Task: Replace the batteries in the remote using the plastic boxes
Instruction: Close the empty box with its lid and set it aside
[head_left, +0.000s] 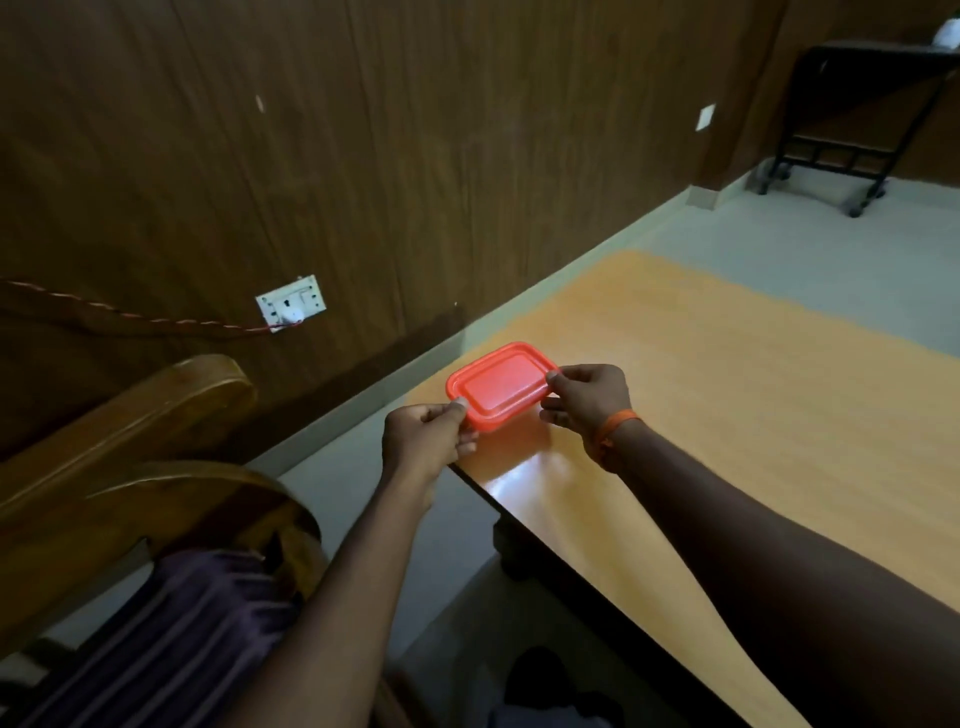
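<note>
A red plastic box (501, 385) with its lid on is held over the near left corner of the wooden table (727, 395). My left hand (426, 439) pinches the box's near left corner. My right hand (587, 397), with an orange band on the wrist, pinches its right end. The box's inside is hidden by the lid. No remote and no batteries are in view.
Wooden chairs (124, 436) stand to the left, one with a striped purple cushion (171, 639). A wall socket (291, 302) with a red-and-white cable sits on the wood-panelled wall. A dark wheeled stand (862, 119) is at the far right.
</note>
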